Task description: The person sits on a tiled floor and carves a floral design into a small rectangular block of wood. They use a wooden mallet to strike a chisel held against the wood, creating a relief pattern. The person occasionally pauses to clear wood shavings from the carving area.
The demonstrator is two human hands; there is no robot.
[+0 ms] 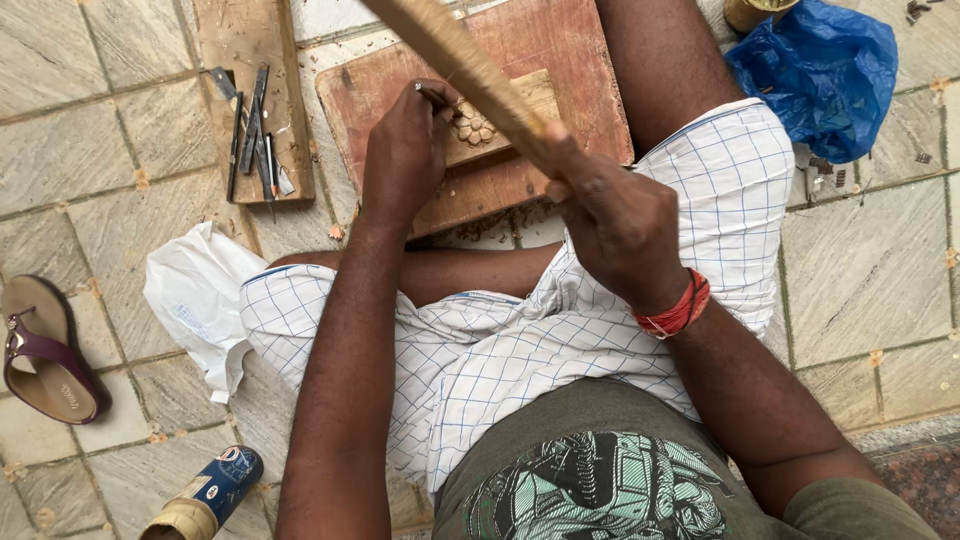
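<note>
On the reddish-brown wooden work board (pixel 560 60) that lies on the grey stone-tiled floor (pixel 870 270), between the seated person's knees, rests a small pale wooden block carved with a flower of rounded petals (pixel 478 125). The left hand (pixel 405 150) sits on the near left part of that block, its fingers curled shut around a thin dark metal chisel (pixel 432 97), whose tip meets the carving just left of the petals. The right hand (pixel 615 215) hovers above the near right corner of the board, closed in a firm fist around a long pale wooden stick (pixel 470 70). From that fist the stick slants up and left, crossing over the block's right side and running out of the top of the view; it stands above the carving, apart from it. A band of red thread (pixel 678 310) circles the right wrist.

Left of the board, and just beside it, lies a narrow brown plank (pixel 240 40) bearing a row of slim metal carving tools (pixel 255 135). Nearer the person than that plank, a crumpled white plastic bag (pixel 195 295) rests on the tiles, partly under the white blue-checked cloth (pixel 520 340) that covers the lap. Right of the board, past the raised knee, sits a bunched blue plastic bag (pixel 825 70). Well to the left of the board lies a brown and purple sandal (pixel 45 350), and near the bottom edge a blue-labelled can (pixel 205 495) lies tilted on the floor.
</note>
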